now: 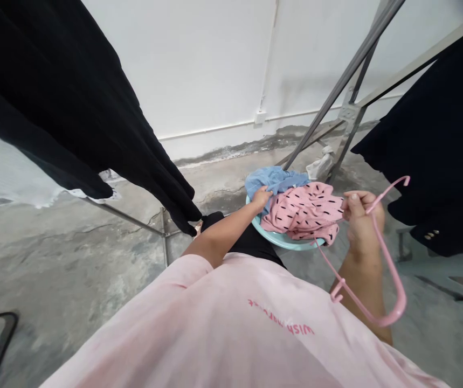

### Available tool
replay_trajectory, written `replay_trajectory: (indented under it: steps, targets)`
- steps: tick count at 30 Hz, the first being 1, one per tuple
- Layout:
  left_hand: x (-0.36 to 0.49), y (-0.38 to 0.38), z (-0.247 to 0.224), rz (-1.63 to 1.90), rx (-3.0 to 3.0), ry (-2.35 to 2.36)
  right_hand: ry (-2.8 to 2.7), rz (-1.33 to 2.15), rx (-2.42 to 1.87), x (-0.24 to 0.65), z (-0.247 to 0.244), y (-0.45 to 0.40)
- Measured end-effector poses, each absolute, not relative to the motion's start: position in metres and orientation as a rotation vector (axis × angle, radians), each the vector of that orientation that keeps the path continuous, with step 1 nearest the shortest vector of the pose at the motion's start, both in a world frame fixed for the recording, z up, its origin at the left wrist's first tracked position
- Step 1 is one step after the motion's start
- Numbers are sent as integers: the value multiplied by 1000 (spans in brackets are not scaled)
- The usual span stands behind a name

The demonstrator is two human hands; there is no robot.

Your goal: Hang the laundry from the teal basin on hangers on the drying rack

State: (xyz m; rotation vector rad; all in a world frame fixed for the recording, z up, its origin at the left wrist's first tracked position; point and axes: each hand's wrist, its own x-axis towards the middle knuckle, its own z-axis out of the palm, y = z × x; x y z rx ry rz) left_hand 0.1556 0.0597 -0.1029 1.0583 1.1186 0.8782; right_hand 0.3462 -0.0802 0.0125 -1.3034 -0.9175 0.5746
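Note:
A light blue basin (282, 241) on the floor holds a blue cloth (274, 178) and a pink garment with dark marks (302, 210). My left hand (262, 198) reaches over the basin's left side, its fingers closed at the blue cloth beside the pink garment. On the right, my right hand (360, 215) pinches an edge of the pink garment between thumb and fingers. A pink hanger (396, 291) hangs at that same hand, its hook pointing up and right and its body beside the forearm.
Black clothes (73, 97) and a white cloth (8, 167) hang at the left. Metal rack poles (344, 75) rise behind the basin. A dark garment (445, 140) hangs at the right. A white wall (207, 64) stands behind.

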Motion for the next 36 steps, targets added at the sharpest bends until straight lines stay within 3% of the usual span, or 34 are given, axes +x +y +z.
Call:
replay_trajectory:
  steps: [8,13,19,23,27,31,36]
  targets:
    - [103,49,11,1213,963,756,-1068,433,-1478,329,13,-77]
    - [62,17,64,1126,1111,575,-1058,407,-1542,328,13,-69]
    - [36,8,65,1054,1165,704,-987,364,-1588,328,21,-64]
    - [26,14,59,1144,1092,781,-971,107,-1532,328,27,-64]
    - [23,17,54,1223,1083,802,-1011,-98,-1741,333,30,-62]
    - [24,13,52,1240,1138,792,-1056,-106,-1989,338,28,-61]
    - [29,7,52,1179,1176,742,-1061,-62,-1990,339,23,-62]
